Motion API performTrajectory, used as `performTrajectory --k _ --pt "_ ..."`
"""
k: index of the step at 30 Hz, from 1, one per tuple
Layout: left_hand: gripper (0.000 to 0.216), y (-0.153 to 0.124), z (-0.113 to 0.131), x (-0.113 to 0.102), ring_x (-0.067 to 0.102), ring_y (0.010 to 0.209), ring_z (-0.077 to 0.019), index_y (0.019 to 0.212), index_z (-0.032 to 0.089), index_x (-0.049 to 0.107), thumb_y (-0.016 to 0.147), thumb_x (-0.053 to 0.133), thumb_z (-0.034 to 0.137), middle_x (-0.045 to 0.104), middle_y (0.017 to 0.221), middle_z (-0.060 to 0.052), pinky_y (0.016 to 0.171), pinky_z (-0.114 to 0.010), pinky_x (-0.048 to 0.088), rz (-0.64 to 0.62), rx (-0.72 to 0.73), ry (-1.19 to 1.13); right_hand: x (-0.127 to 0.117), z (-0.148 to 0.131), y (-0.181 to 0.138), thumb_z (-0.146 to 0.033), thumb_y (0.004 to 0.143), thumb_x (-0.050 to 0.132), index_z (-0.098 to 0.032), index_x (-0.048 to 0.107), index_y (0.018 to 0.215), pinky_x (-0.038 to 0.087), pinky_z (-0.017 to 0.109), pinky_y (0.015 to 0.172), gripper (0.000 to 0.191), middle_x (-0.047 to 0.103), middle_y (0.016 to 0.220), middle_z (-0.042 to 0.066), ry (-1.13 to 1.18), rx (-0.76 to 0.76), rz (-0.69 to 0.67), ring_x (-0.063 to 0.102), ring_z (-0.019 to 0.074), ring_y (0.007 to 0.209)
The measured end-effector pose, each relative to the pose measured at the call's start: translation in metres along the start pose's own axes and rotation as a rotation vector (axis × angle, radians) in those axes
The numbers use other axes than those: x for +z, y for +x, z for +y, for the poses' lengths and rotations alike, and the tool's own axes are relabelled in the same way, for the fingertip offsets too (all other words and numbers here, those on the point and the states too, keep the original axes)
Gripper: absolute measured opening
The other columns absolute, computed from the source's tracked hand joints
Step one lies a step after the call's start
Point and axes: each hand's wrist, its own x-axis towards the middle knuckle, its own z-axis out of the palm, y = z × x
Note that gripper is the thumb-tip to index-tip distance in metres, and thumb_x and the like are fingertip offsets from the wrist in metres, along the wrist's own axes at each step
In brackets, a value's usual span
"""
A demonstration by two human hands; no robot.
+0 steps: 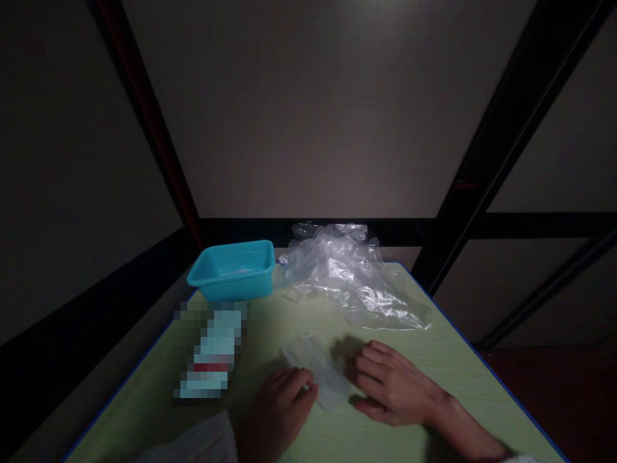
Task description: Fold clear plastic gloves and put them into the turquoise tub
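A small, flat, translucent plastic bag (321,373) lies on the table between my two hands. My left hand (284,402) has its fingers curled over the bag's left edge, thumb and forefinger closed on the plastic. To the right of the bag is my right hand (390,386), palm down with its fingers bent and the thumb apart from them. Nothing shows in that hand, though its fingertips come close to the bag's right edge. Behind them a large heap of crumpled clear plastic bags (337,270) rests at the table's far side.
A blue plastic basket (238,286) stands at the far left corner of the green table (463,379). In front of it lies a pixelated, light-teal rectangular thing (216,347) with a red band. A grey panel wall (318,128) rises just beyond the table's far edge.
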Motion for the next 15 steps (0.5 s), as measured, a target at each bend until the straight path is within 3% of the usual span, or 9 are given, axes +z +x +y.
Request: performTrajectory --k 3,6,11,15 --pt "0.038 0.0 -0.001 0.0 0.055 0.055 -0.0123 0.066 0.017 0.056 0.094 0.03 0.01 0.058 0.066 0.0 0.053 -0.024 0.045 0.024 -0.018 -0.047 0.009 0.002 -0.001 -0.034 0.088 0.045 -0.016 0.055 0.104 0.039 0.035 0.073 0.027 0.065 0.102 0.009 -0.008 -0.008 0.009 0.053 0.0196 0.082" --pt "0.038 -0.001 -0.003 0.001 0.055 0.056 -0.0121 0.067 0.018 0.056 0.093 0.03 0.009 0.059 0.067 0.0 0.054 -0.024 0.045 0.009 -0.012 -0.069 0.021 0.0 0.002 -0.03 0.089 0.042 -0.015 0.056 0.107 0.042 0.035 0.079 0.027 0.064 0.11 0.01 0.0 -0.041 0.045 0.055 0.0196 0.093" --pt "0.035 -0.005 -0.005 0.005 0.054 0.058 -0.0119 0.07 0.018 0.057 0.094 0.033 0.011 0.059 0.069 0.001 0.055 -0.023 0.043 -0.016 0.02 -0.089 0.027 -0.003 0.006 -0.018 0.091 0.044 -0.016 0.062 0.082 0.044 0.03 0.078 0.021 0.068 0.104 0.006 0.009 -0.105 0.142 0.058 0.0165 0.092" --pt "0.024 -0.006 -0.008 0.001 0.056 0.063 -0.0135 0.073 0.019 0.058 0.089 0.043 0.009 0.06 0.071 0.001 0.057 -0.024 0.044 -0.11 0.048 -0.082 0.023 -0.006 0.008 -0.015 0.092 0.043 -0.016 0.061 0.075 0.045 0.03 0.07 0.025 0.069 0.096 0.006 -0.015 -0.116 0.116 0.059 0.0167 0.086"
